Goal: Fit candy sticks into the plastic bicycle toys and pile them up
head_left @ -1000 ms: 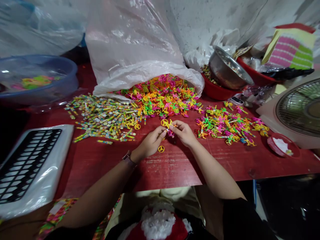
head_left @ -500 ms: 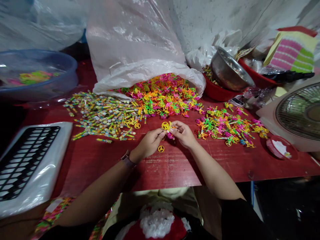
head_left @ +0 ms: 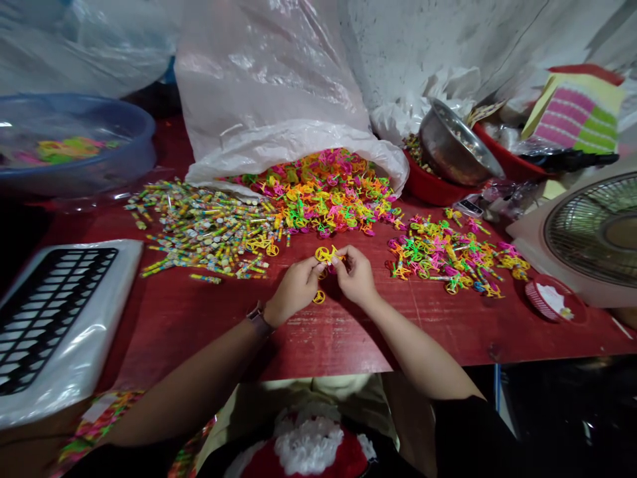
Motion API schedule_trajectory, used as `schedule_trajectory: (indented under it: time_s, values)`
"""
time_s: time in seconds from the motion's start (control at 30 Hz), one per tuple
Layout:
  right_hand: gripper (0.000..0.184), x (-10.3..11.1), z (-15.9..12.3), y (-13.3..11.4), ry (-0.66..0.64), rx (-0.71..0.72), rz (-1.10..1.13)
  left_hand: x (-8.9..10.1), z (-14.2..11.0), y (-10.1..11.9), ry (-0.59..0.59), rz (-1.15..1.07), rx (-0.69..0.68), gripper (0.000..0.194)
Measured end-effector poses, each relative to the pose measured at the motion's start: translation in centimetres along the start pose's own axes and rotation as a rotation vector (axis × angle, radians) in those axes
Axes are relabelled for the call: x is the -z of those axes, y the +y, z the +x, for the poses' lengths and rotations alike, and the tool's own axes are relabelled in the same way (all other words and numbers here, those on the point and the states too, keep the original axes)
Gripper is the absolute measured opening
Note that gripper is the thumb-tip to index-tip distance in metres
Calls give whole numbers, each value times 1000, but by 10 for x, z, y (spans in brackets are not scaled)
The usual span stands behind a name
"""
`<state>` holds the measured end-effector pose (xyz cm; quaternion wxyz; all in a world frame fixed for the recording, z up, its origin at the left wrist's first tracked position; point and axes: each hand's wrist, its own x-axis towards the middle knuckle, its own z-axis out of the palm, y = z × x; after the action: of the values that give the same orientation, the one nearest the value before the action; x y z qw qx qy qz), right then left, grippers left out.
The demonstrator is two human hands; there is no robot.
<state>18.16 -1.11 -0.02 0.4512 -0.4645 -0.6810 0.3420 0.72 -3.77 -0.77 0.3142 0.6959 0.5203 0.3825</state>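
My left hand (head_left: 294, 291) and my right hand (head_left: 355, 275) meet over the red table (head_left: 199, 318), fingers pinched together on a small yellow plastic bicycle toy (head_left: 324, 254). A loose yellow wheel piece (head_left: 319, 297) lies on the table just below my left fingers. Behind my hands, a heap of bright plastic bicycle toys (head_left: 326, 192) spills from a white plastic bag (head_left: 269, 86). A pile of small wrapped sticks (head_left: 209, 229) lies to the left, and a pile of assembled toys (head_left: 448, 252) to the right.
A blue basin (head_left: 74, 146) stands at the far left, with a plastic-wrapped black grid tray (head_left: 54, 318) in front of it. A steel bowl (head_left: 455, 146) rests in a red basin at the back right. A fan (head_left: 592, 229) and a small red lid (head_left: 555, 299) sit at the right edge.
Both hands have drawn slightly closer together and a little left, still working the yellow toy between the fingers. The loose yellow wheel stays in place.
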Motion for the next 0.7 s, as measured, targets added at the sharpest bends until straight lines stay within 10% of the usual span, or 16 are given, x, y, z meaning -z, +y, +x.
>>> schedule_trajectory:
  time_s: [0.2,0.33,0.47,0.57,0.7]
  values:
    - [16,-7,3,-6,-10,35,-45,-10,2,-2,6,-132,-12,37]
    - [25,46,25,-10,17,38,-38,9,10,2,44,-90,-53,39]
    - [32,144,39,-3,515,-128,-426,59,11,-6,282,534,93,44]
    - [48,169,43,8,765,-188,-828,83,2,-20,261,908,307,44]
    - [41,115,54,27,232,-93,-923,80,-3,-34,95,954,292,32]
